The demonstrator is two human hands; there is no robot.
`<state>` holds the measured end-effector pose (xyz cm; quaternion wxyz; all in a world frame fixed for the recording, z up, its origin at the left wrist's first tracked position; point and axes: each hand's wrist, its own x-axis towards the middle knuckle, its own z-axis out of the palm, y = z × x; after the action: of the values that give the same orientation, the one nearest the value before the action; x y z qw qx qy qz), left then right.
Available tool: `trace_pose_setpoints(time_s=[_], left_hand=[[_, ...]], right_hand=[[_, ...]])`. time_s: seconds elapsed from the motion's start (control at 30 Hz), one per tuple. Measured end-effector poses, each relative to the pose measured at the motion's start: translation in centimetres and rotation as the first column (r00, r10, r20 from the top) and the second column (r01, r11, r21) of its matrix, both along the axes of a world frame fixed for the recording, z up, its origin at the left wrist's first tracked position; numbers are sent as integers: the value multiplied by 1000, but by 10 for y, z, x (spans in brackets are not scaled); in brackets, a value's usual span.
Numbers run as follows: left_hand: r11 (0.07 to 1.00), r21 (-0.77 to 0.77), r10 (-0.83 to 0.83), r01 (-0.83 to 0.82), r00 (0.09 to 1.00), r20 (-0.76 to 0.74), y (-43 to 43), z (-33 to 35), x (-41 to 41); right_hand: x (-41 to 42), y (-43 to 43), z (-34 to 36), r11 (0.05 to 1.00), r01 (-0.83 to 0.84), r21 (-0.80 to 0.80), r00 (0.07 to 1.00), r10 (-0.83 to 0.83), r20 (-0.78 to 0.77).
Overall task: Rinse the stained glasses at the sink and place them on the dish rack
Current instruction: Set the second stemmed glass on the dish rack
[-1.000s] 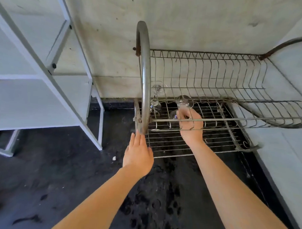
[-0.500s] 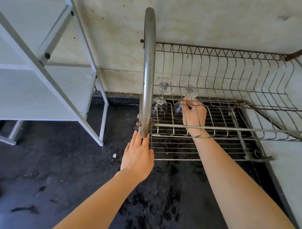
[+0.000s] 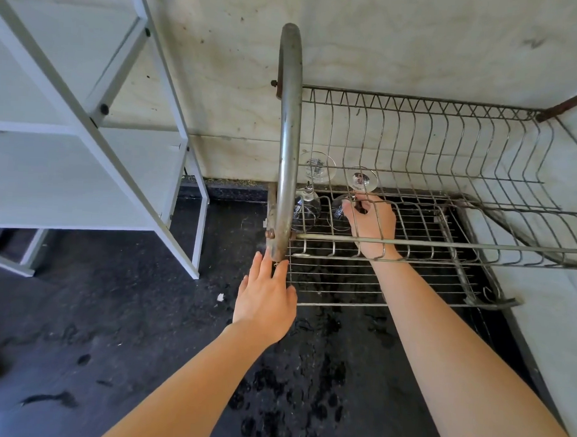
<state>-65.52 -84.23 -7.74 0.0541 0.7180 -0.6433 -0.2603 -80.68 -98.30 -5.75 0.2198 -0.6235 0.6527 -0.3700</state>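
A two-tier metal dish rack (image 3: pixel 410 244) stands against the wall on the wet black counter (image 3: pixel 146 327). Two stemmed glasses stand upside down at the back left of its lower tier. My right hand (image 3: pixel 373 223) reaches in under the upper tier and grips the stem of the right glass (image 3: pixel 360 181). The left glass (image 3: pixel 309 193) stands free, partly hidden behind the rack's curved end tube (image 3: pixel 288 136). My left hand (image 3: pixel 266 302) is flat, fingers together, fingertips touching the foot of that tube.
A white shelf frame (image 3: pixel 97 136) stands on the counter to the left. A pale wall runs behind the rack and a white surface (image 3: pixel 545 309) lies to its right. Water drops and smears cover the counter in front.
My right hand has pushed the glass further back in the lower tier and set it upside down beside the other one. My left hand stays at the rack's end tube.
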Motion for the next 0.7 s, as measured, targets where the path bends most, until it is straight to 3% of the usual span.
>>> trace_pose_setpoints(time_s=[0.2, 0.3, 0.47, 0.7], left_hand=[[998, 39, 60, -55, 986, -155, 1, 4, 0], [994, -6, 104, -109, 963, -249, 5, 7, 0], [971, -60, 198, -230, 922, -334, 23, 23, 13], [916, -113, 344, -384, 899, -271, 90, 42, 83]], right_hand=[[-2, 10, 6, 997, 23, 77, 1000, -23, -3], [-1, 27, 5, 993, 30, 114, 991, -45, 129], [12, 81, 7, 988, 13, 152, 980, -43, 194], [70, 169, 36, 964, -247, 94, 968, 240, 75]])
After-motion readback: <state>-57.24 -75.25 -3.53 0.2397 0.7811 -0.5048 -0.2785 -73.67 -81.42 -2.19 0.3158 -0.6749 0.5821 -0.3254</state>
